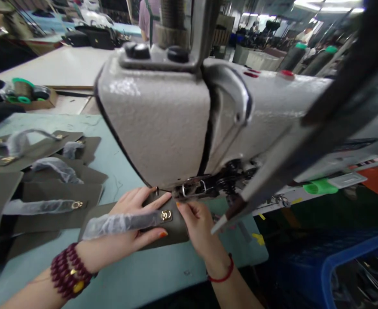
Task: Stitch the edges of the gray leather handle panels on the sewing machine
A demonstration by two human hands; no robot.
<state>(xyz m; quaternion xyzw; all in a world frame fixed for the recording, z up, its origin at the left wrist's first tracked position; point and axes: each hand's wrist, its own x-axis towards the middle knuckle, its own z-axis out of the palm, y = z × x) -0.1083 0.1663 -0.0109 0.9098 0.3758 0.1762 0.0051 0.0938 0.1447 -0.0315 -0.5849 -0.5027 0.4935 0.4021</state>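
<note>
My left hand [127, 214] lies flat with its fingers spread on a dark grey-brown panel [176, 229] under the sewing machine head [156, 116]. Over the back of that hand runs a handle strap [121, 225] wrapped in clear plastic, fixed to the panel by a gold metal fitting [166, 215]. My right hand [199, 225] is at the panel's right edge, fingers curled, the thumb close to the presser foot [179, 194]. What lies under its curled fingers is partly hidden. The needle area is blurred and partly covered by the machine.
More panels with plastic-wrapped handles [44, 207] lie on the pale green table [111, 167] at left. Thread spools [24, 91] sit in a box behind. A blurred bar [282, 159] crosses in front at right. A blue basket [324, 274] stands low right.
</note>
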